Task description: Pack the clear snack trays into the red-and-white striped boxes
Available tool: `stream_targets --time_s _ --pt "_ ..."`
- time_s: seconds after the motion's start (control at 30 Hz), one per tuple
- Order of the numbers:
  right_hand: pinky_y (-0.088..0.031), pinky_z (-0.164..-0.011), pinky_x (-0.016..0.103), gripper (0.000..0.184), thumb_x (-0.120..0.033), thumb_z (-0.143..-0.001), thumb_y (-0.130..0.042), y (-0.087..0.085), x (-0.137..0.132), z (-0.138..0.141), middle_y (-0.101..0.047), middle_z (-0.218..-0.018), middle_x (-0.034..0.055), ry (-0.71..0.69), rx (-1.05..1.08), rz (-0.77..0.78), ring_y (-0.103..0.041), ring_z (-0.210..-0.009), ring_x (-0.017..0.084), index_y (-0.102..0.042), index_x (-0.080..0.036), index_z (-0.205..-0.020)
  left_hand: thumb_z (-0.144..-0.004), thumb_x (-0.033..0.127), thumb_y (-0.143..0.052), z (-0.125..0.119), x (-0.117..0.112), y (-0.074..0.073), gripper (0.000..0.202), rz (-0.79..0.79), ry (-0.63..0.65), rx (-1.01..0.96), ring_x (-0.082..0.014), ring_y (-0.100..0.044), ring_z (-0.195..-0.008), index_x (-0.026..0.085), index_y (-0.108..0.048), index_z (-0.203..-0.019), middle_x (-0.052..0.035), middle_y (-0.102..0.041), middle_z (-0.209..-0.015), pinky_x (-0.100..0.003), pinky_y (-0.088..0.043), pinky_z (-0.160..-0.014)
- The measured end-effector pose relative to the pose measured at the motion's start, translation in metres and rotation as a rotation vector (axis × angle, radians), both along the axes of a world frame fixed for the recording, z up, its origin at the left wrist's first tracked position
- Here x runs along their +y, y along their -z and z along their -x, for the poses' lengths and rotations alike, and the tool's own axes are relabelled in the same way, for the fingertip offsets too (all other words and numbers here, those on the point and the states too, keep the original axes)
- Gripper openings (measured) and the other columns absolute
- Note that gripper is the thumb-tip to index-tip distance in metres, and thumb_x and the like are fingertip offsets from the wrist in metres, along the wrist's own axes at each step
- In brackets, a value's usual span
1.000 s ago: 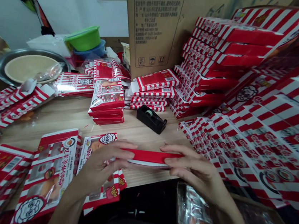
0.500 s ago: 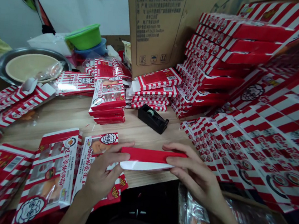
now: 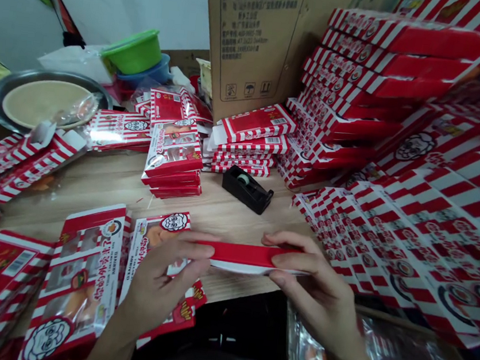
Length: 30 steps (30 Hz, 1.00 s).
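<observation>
Head view: left hand (image 3: 163, 278) and right hand (image 3: 310, 286) grip the red carton (image 3: 242, 254) by both ends; even pressure suits it.

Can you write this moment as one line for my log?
left hand: pinching flat red box | right hand: pinching same box | beyond: black tape dispenser

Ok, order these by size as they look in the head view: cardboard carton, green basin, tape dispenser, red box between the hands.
Largest to smallest: cardboard carton; red box, though nearness to the camera may inflate it; then green basin and black tape dispenser, which look about alike, so unranked.
</observation>
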State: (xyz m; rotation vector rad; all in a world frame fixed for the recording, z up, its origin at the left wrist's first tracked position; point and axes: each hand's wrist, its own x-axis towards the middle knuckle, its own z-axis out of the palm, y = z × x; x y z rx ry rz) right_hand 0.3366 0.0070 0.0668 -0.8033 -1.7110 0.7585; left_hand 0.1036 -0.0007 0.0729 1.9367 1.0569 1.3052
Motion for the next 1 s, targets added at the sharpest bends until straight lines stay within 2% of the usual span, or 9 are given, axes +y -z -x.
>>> stream_targets --time_s 0.17,0.3,0.4,0.47,0.6,0.67,0.73,0.83,1.0 --pt "-0.05 -0.092 0.024 0.033 -0.009 -0.082 -0.065 -0.001 0.004 -0.01 -0.057 -0.125 0.0038 -0.144 -0.119 -0.055 -0.057 -0.114 0.017 -0.068 -0.028 -0.108 -0.089 0.009 -0.054 0.012 0.003 0.009 0.029 -0.158 0.113 0.152 -0.0124 -0.063 -0.106 0.025 -0.057 -0.112 -0.0061 -0.064 -0.12 -0.023 -0.054 -0.084" --pt "-0.05 -0.096 0.033 0.029 -0.008 -0.082 -0.064 -0.005 0.006 -0.012 -0.064 -0.115 0.0032 -0.164 -0.162 -0.103 -0.061 -0.109 0.018 -0.07 -0.028 -0.103 -0.086 0.015 -0.061 0.013 0.0 0.015 0.026 -0.272 0.061 0.25 -0.0139 -0.064 -0.103 0.024 -0.055 -0.11 -0.0085 -0.064 -0.117 -0.025 -0.054 -0.084" --pt "-0.046 -0.1 0.037 0.029 -0.008 -0.08 -0.067 -0.008 0.004 -0.011 -0.066 -0.111 0.0035 -0.135 -0.171 -0.161 -0.06 -0.109 0.019 -0.071 -0.027 -0.101 -0.087 0.01 -0.059 0.005 -0.005 0.021 0.024 -0.272 0.02 0.19 -0.0119 -0.063 -0.103 0.023 -0.054 -0.106 -0.0068 -0.064 -0.113 -0.023 -0.053 -0.084" --pt "-0.046 -0.099 0.034 0.028 -0.011 -0.079 -0.069 -0.009 0.003 -0.012 -0.064 -0.119 0.0042 -0.145 -0.151 -0.095 -0.059 -0.112 0.019 -0.072 -0.028 -0.101 -0.088 0.008 -0.055 -0.001 -0.009 0.027 0.023 -0.209 0.034 0.082 -0.011 -0.063 -0.103 0.024 -0.053 -0.105 -0.0056 -0.063 -0.112 -0.021 -0.053 -0.083" --pt "-0.05 -0.093 0.035 0.018 -0.032 -0.087 -0.061 0.001 0.012 -0.022 -0.063 -0.125 0.0014 -0.369 0.047 0.242 -0.061 -0.113 0.02 -0.071 -0.036 -0.102 -0.089 0.01 -0.053 -0.008 -0.014 0.038 0.024 -0.117 -0.057 0.003 -0.0136 -0.061 -0.105 0.025 -0.052 -0.107 -0.0055 -0.063 -0.111 -0.024 -0.052 -0.085" --pt "-0.05 -0.093 0.043 0.022 -0.051 -0.087 -0.055 0.013 0.029 -0.028 -0.066 -0.119 -0.0009 -0.288 0.243 0.275 -0.064 -0.106 0.022 -0.071 -0.04 -0.097 -0.089 0.012 -0.053 -0.008 -0.014 0.039 0.031 -0.141 -0.133 0.076 -0.015 -0.059 -0.107 0.026 -0.05 -0.117 -0.006 -0.062 -0.111 -0.027 -0.051 -0.088" --pt "-0.048 -0.094 0.046 0.037 -0.064 -0.082 -0.05 0.028 0.054 -0.034 -0.068 -0.114 0.0007 0.029 0.289 0.26 -0.065 -0.102 0.023 -0.072 -0.034 -0.086 -0.09 0.012 -0.051 -0.007 -0.013 0.035 0.035 -0.154 -0.129 0.163 -0.0151 -0.058 -0.107 0.027 -0.049 -0.122 -0.006 -0.06 -0.112 -0.027 -0.05 -0.09" --pt "-0.041 -0.101 0.045 0.03 -0.051 -0.081 -0.06 0.049 0.099 -0.038 -0.068 -0.111 0.0074 0.264 0.158 0.301 -0.059 -0.11 0.024 -0.07 -0.024 -0.088 -0.09 0.015 -0.053 -0.008 -0.009 0.025 0.027 -0.122 -0.036 0.179 -0.0132 -0.058 -0.106 0.027 -0.054 -0.114 -0.0041 -0.059 -0.111 -0.024 -0.049 -0.089" --pt "-0.051 -0.084 0.039 0.018 -0.031 -0.088 -0.06 0.072 0.162 -0.029 -0.067 -0.097 0.0048 0.235 -0.065 0.495 -0.063 -0.09 0.018 -0.064 -0.014 -0.092 -0.089 0.02 -0.056 -0.015 -0.007 0.016 0.017 -0.027 -0.032 0.081 -0.0101 -0.061 -0.103 0.029 -0.055 -0.104 0.0009 -0.065 -0.105 -0.018 -0.048 -0.088"
